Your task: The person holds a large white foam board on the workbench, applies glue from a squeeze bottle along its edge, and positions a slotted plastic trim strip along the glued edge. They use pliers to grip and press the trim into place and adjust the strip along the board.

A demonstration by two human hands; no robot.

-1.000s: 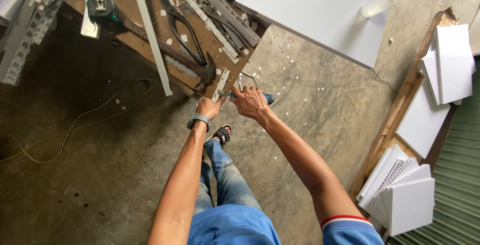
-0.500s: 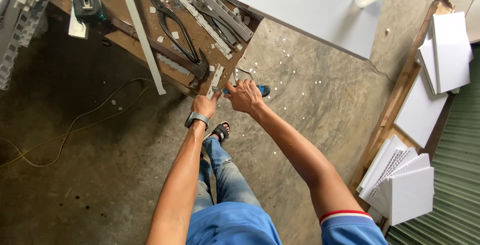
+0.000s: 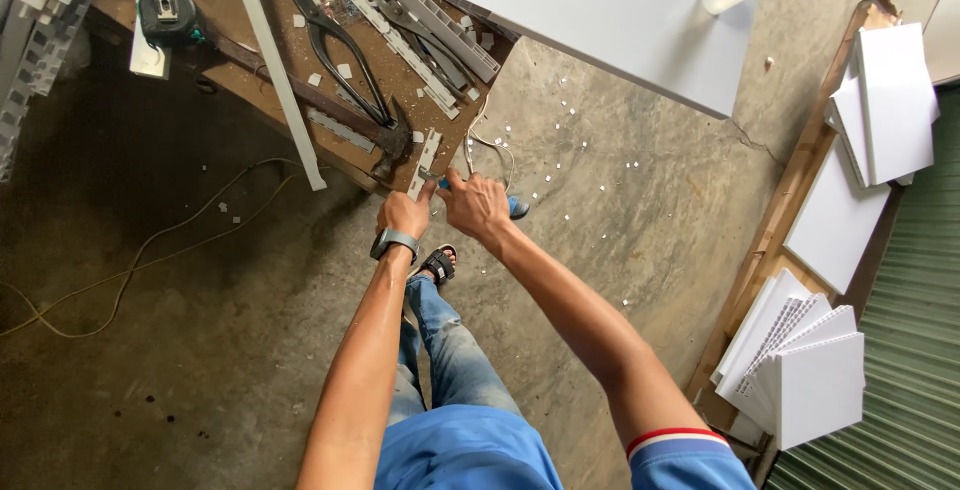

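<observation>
A: Where are the person's hands?

B: Both reach forward to the near corner of a brown workbench point(image 3: 250, 80). The left hand point(image 3: 405, 213), with a dark watch point(image 3: 393, 243) on its wrist, is curled closed at the lower end of a short white plastic strip point(image 3: 424, 162) that lies over the bench edge. The fingers wrap in tightly and seem to pinch that strip, though the exact contact is too small to make out.

A: And the right?

B: The right hand point(image 3: 477, 204) sits just beside the left, knuckles up, fingers closed around a small tool with a blue handle point(image 3: 516, 207) that pokes out on its far side. I cannot tell what kind of tool it is.

A: What else is on the bench?

B: A hammer point(image 3: 330, 110) lies diagonally, its head near the strip. Long dark metal snips point(image 3: 335, 45) lie above it. A green and black tape measure point(image 3: 168, 16) rests at the left end, and a long white trim piece point(image 3: 272, 65) slants across the top.

A: And around it?

B: Concrete floor scattered with small white offcuts point(image 3: 580, 140), a large white panel point(image 3: 610, 15) above, stacked white panels point(image 3: 800, 360) at the right, and a thin cable point(image 3: 150, 250) on the floor at left.
</observation>
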